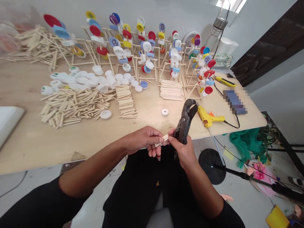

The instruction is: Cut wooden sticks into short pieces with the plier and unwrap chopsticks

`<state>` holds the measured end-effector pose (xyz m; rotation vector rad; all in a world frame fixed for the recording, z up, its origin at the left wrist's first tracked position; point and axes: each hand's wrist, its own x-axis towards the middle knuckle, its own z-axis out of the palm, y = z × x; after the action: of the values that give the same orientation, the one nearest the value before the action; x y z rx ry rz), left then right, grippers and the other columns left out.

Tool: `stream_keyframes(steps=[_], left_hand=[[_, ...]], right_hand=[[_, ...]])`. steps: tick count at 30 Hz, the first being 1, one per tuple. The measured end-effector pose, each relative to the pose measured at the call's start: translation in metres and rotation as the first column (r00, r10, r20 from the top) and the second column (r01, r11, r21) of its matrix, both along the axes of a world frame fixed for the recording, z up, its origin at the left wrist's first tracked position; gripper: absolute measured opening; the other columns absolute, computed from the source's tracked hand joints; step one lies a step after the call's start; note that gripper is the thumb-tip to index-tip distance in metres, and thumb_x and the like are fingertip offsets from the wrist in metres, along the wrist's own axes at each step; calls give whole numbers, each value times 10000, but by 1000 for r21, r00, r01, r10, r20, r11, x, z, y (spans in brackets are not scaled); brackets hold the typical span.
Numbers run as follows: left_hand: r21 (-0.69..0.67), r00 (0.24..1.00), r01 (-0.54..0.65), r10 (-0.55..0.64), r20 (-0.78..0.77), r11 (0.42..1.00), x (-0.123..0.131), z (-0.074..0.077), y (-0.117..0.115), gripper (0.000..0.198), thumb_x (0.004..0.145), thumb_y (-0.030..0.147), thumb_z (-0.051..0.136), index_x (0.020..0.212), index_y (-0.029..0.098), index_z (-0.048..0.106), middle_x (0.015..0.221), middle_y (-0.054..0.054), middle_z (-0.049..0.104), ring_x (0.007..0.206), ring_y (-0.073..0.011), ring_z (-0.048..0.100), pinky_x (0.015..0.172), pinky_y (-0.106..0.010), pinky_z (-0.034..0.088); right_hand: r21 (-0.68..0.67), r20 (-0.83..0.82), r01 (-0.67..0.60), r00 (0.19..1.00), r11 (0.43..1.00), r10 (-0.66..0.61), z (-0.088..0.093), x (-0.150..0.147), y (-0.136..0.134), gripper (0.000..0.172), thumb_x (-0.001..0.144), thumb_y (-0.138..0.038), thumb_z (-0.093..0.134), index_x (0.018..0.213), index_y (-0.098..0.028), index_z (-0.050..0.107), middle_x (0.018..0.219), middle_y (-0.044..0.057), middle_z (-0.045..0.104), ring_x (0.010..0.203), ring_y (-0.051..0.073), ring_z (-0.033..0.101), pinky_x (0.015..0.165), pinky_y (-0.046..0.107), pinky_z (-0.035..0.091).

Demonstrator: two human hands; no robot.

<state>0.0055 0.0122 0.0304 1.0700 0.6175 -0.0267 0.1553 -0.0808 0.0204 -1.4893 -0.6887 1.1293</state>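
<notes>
My left hand point(144, 139) is closed in a pinch on a few thin wooden sticks point(163, 139), held just off the near edge of the table point(30, 139). My right hand point(182, 150) is wrapped round the handles of dark metal cutting pliers point(186, 118), whose jaws point up and away. Its thumb and forefinger also touch the right end of the sticks. Both hands hover over my lap in black clothing.
On the table lie a yellow glue gun point(209, 117), a small white cap point(164, 112), heaps of wooden sticks point(76, 106), neat stick stacks point(170, 89), white caps point(85, 79), and several stick-and-cap models point(147, 53) at the back. A black stand point(212, 161) and clutter sit on the floor at right.
</notes>
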Motion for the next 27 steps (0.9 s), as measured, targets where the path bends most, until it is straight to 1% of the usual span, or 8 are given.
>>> stream_keyframes(steps=[6, 10, 12, 14, 16, 19, 22, 27], left_hand=[[85, 1000, -14, 15, -11, 996, 0, 1, -5, 387, 760, 535, 656, 724, 152, 610, 588, -29, 679, 477, -115, 586, 489, -220, 452], [329, 998, -45, 55, -22, 943, -3, 6, -10, 308, 853, 441, 535, 752, 160, 612, 618, -19, 676, 521, -120, 591, 517, -221, 453], [578, 990, -61, 125, -72, 814, -11, 8, -13, 278, 876, 380, 493, 752, 171, 627, 636, -8, 675, 551, -122, 590, 535, -219, 438], [809, 964, -45, 237, -118, 586, -23, 8, -14, 277, 891, 349, 462, 768, 187, 649, 657, 1, 678, 571, -126, 586, 543, -222, 414], [932, 924, -41, 369, -102, 359, -39, 4, -14, 282, 908, 354, 440, 833, 202, 664, 718, -2, 703, 603, -136, 602, 559, -233, 414], [994, 846, -45, 533, -13, 95, -63, -8, -9, 291, 931, 378, 427, 888, 203, 656, 815, -23, 727, 681, -159, 647, 600, -248, 445], [992, 802, 50, 597, 27, -112, -79, -20, -1, 287, 949, 345, 422, 875, 189, 651, 784, -36, 703, 723, -183, 655, 613, -268, 455], [916, 794, 215, 607, 38, -338, -86, -31, 10, 237, 948, 260, 456, 884, 166, 665, 813, -61, 675, 795, -216, 632, 656, -301, 467]], right_hand=[[-7, 28, 10, 1000, 1000, -10, -1, -1, -1, 170, 682, -269, 706, 814, -185, 641, 696, -31, 604, 648, 148, 556, 665, 292, 448], [-1, -5, 14, 1000, 1000, -14, 2, -1, -1, 179, 678, -275, 713, 818, -183, 648, 692, -29, 615, 659, 149, 555, 668, 290, 445], [0, -51, 17, 999, 1000, -17, 4, -1, 0, 183, 679, -277, 715, 820, -182, 648, 669, -28, 618, 645, 146, 554, 661, 288, 447], [-2, -92, 26, 995, 1000, -26, 6, -1, 0, 191, 675, -283, 720, 821, -182, 648, 651, -27, 618, 630, 144, 555, 652, 288, 450], [-5, -110, 35, 993, 999, -35, 7, -1, 0, 194, 666, -285, 727, 811, -180, 650, 651, -23, 620, 625, 143, 556, 643, 288, 451], [-8, -105, 27, 994, 1000, -27, 6, 0, 1, 190, 662, -285, 727, 802, -178, 656, 654, -18, 625, 627, 143, 557, 645, 290, 449], [-9, -99, 22, 995, 1000, -23, 6, 0, 1, 198, 663, -290, 725, 812, -178, 658, 658, -19, 626, 634, 145, 561, 654, 293, 452], [-17, -104, 23, 994, 1000, -24, 8, 0, 1, 196, 661, -289, 723, 810, -179, 659, 671, -22, 620, 634, 142, 559, 658, 294, 458]])
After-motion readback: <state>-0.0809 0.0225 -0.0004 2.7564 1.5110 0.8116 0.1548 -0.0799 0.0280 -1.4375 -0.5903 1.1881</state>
